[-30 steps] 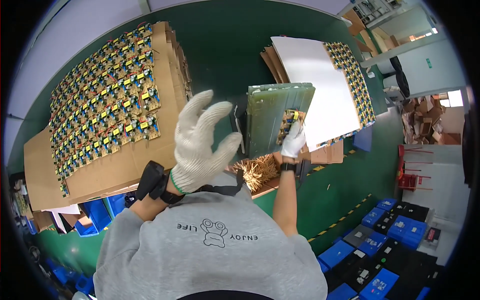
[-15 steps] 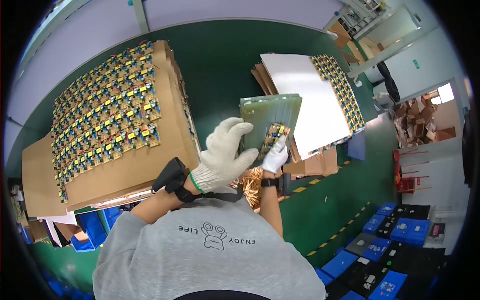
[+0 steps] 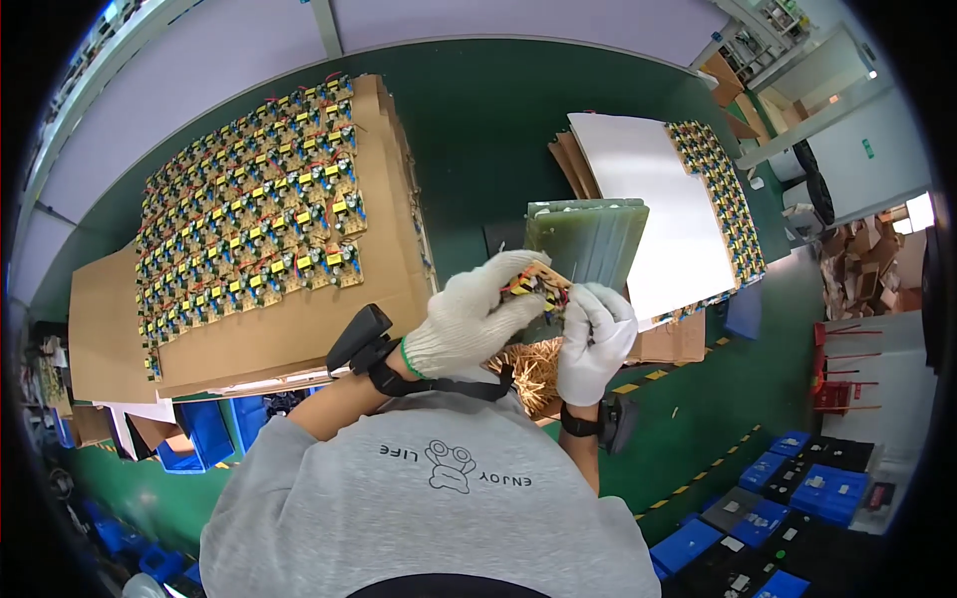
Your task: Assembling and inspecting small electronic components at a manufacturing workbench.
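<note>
My left hand (image 3: 477,314), in a knitted white glove with a green cuff edge, grips a small circuit board (image 3: 538,285) with coloured parts on it. The board is tilted in front of my chest. My right hand (image 3: 596,334), in a smoother white glove, is at the board's right edge with thumb and fingers pinched together. Whatever lies between those fingertips is too small to make out. Just beyond both hands stands a green translucent block (image 3: 588,234). Below the hands is a heap of copper-coloured thin pieces (image 3: 533,371).
On the left, rows of circuit boards (image 3: 254,214) lie on stacked cardboard sheets (image 3: 389,239). At the right, a white sheet (image 3: 638,209) on a stack has more boards (image 3: 723,189) along its edge. Blue and black crates (image 3: 763,498) stand on the floor, lower right.
The circuit board has moved from my right hand at the green block into my left hand. My right hand has drawn in beside it, fingers now pinched. The whole view has shifted.
</note>
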